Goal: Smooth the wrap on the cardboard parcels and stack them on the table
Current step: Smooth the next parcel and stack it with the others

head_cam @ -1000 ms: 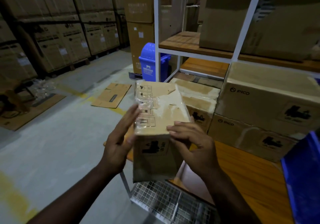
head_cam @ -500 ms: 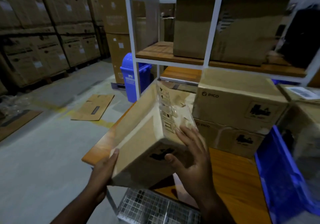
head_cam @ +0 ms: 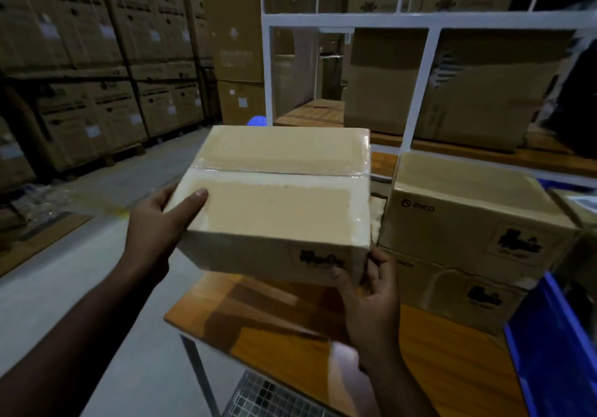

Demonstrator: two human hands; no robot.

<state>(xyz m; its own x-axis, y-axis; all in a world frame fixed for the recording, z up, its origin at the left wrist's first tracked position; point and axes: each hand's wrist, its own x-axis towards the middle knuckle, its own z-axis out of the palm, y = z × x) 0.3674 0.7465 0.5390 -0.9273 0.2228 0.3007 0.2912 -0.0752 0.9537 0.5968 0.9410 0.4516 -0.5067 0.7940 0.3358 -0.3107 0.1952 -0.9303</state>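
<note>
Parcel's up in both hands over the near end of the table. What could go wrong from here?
1. The left hand and right hand grip the wrapped parcel only at opposite corners; the glossy film may let it slip.
2. The parcel hangs over the table at its near corner; set down there, it might overhang or tip.
3. The two stacked parcels sit close on the right; swinging across could knock the top one.

Matt cardboard parcel (head_cam: 277, 200) under glossy clear plastic wrap (head_cam: 363, 158); smooth varnished wooden worktop (head_cam: 429, 345); white-painted metal shelf frame (head_cam: 416, 87).
</note>
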